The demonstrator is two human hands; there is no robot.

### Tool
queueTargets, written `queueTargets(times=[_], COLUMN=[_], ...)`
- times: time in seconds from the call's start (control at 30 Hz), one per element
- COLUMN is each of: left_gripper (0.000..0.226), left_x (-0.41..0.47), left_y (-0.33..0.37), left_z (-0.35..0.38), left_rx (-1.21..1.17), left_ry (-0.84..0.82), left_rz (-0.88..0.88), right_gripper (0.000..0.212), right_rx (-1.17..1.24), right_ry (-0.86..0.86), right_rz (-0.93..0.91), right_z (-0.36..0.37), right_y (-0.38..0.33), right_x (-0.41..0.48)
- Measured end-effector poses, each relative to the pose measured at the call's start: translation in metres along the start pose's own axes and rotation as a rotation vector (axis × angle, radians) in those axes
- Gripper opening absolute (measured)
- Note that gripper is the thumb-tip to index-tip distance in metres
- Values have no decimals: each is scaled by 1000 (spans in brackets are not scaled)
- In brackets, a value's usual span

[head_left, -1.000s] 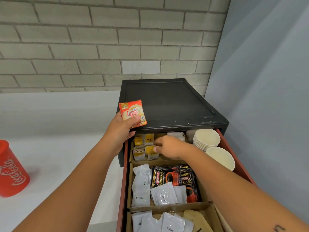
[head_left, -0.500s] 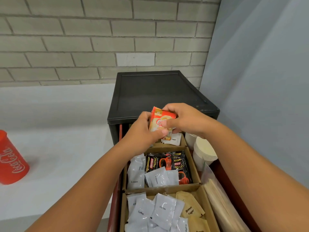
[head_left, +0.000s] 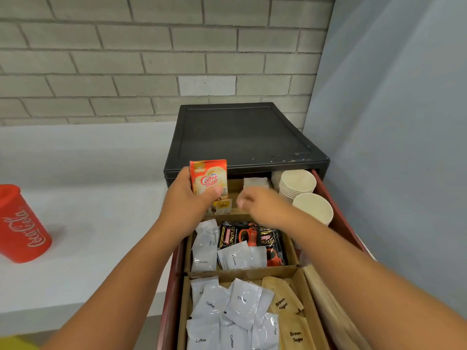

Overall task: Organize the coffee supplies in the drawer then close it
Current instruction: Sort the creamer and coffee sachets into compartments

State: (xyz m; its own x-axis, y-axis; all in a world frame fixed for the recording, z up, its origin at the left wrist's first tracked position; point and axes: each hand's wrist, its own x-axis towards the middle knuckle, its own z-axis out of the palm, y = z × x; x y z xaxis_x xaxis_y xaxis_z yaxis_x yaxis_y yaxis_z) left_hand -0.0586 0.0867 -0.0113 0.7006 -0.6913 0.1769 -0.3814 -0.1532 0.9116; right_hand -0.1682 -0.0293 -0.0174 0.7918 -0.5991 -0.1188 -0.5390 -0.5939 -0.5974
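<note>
Head view: red drawer (head_left: 337,213) stands pulled out of a black cabinet (head_left: 242,137); cardboard dividers split its left part into 3 compartments. Left hand (head_left: 185,208) holds an orange Coffee-mate sachet (head_left: 208,179) upright above the rear compartment, thumb pressed on the sachet's lower front, fingers behind it. Right hand (head_left: 264,209) hovers over the same compartment just beside the left, fingers bent and blurred; whether it pinches anything cannot be told. Rear compartment: a yellow tea bag (head_left: 223,205) below the sachet and pale packets (head_left: 255,182) at the back. Middle compartment: white cream sachets (head_left: 204,251) on the left, black Supremo sachets (head_left: 252,236) on the right. Near compartment: white coffee sachets (head_left: 227,311) piled loosely, brown sugar sachets (head_left: 285,301) beside them. Right side of the drawer: a stack of paper cups (head_left: 297,183) and 1 single cup (head_left: 313,208). A red Coca-Cola cup (head_left: 20,223) stands on the white counter (head_left: 101,236), well apart from the drawer.
</note>
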Motion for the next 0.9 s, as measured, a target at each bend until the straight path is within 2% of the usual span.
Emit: queueTargets(times=[0.07, 0.17, 0.33, 0.53, 0.77, 0.9], left_gripper=[42, 44, 46, 49, 22, 26], left_x=[-6, -14, -14, -12, -10, -8], left_y=[-7, -15, -18, -15, -17, -17], left_z=[3, 8, 10, 12, 10, 9], left_rx=[-2, 32, 91, 132, 35, 142], left_ry=[30, 8, -26, -33, -44, -57], left_rz=[7, 45, 48, 33, -5, -24], right_gripper=[30, 34, 33, 19, 25, 20], right_rx=[-302, -413, -220, 18, 189, 236], right_ry=[-139, -138, -92, 110, 178, 232], right_rz=[4, 4, 6, 70, 120, 120], right_z=[22, 44, 27, -4, -3, -6], right_y=[11, 19, 16, 22, 21, 20], right_x=[1, 5, 4, -7, -23, -27])
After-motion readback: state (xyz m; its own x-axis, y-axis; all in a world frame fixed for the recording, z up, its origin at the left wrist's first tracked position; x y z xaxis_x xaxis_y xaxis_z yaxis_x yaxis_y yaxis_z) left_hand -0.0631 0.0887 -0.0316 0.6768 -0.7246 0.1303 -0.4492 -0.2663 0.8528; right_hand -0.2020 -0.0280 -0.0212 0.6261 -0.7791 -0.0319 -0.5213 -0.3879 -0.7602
